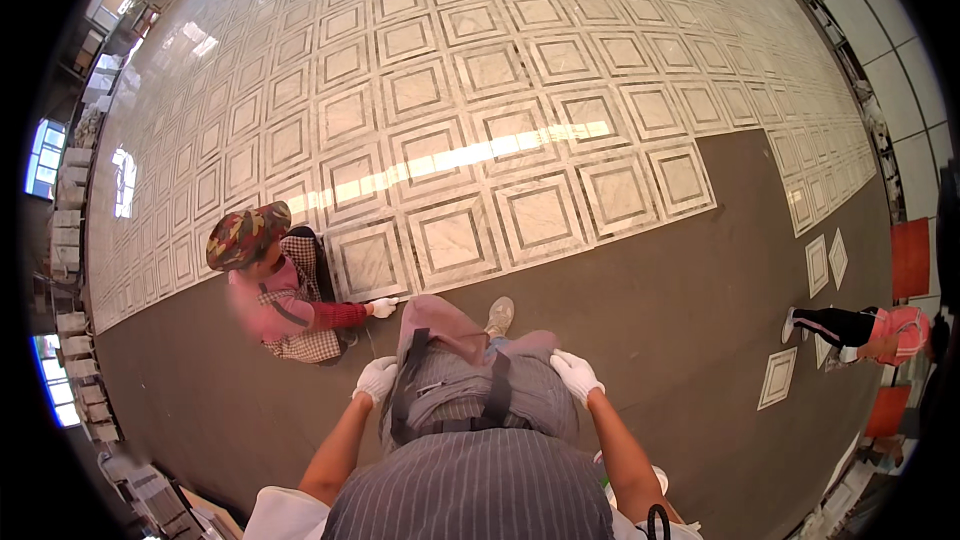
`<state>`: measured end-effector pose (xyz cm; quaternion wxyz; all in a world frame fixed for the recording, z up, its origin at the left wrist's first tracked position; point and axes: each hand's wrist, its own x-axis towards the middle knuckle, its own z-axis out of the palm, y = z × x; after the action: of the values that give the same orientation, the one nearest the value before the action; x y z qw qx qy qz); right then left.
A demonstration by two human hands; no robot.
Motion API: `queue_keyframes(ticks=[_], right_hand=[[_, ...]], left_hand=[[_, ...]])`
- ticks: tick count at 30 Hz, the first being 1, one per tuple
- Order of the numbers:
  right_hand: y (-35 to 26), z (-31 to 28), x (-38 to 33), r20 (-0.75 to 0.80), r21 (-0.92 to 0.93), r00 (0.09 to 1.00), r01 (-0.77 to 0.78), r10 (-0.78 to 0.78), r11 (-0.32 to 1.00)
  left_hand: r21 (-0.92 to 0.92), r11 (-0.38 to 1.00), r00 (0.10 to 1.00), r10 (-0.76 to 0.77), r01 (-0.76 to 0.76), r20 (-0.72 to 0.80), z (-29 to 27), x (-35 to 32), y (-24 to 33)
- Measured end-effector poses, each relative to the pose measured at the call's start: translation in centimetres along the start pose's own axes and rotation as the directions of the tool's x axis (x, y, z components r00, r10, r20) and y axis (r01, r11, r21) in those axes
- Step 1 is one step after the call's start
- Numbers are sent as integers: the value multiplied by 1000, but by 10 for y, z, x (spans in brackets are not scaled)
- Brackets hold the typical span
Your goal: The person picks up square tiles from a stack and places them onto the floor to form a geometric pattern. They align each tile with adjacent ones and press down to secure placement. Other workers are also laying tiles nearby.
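Observation:
Both of my hands are in white gloves, one at each side of the grey striped apron (470,480) I wear. My left hand (376,378) is closed at the apron's left edge, its fingertips partly hidden by the cloth. On the other side my right hand (577,377) grips the apron's edge. Between them the cloth bulges forward, crossed by dark straps, and a mauve fold (450,328) shows at its far side. One of my shoes (500,316) stands on the dark grey floor (640,340) beyond the apron.
Square-patterned marble tiles (450,240) cover the far floor, their edge just ahead. At left a crouching person (285,300) in a camouflage cap reaches a gloved hand to that edge. Another person (885,335) is at far right near loose tiles (777,378). A white bucket (655,480) is partly hidden by my right forearm.

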<state>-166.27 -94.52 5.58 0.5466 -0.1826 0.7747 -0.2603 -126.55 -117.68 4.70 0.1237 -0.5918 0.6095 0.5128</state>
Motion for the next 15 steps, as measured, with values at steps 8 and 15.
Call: queue_keyframes(ticks=[8, 15], right_hand=[[60, -16, -10, -111, 37, 990, -81, 85, 996], [137, -19, -10, -134, 63, 975, -168, 175, 984]], left_hand=[[49, 999, 1000, -21, 21, -12, -5, 26, -27], [107, 993, 999, 42, -44, 23, 21, 29, 23]])
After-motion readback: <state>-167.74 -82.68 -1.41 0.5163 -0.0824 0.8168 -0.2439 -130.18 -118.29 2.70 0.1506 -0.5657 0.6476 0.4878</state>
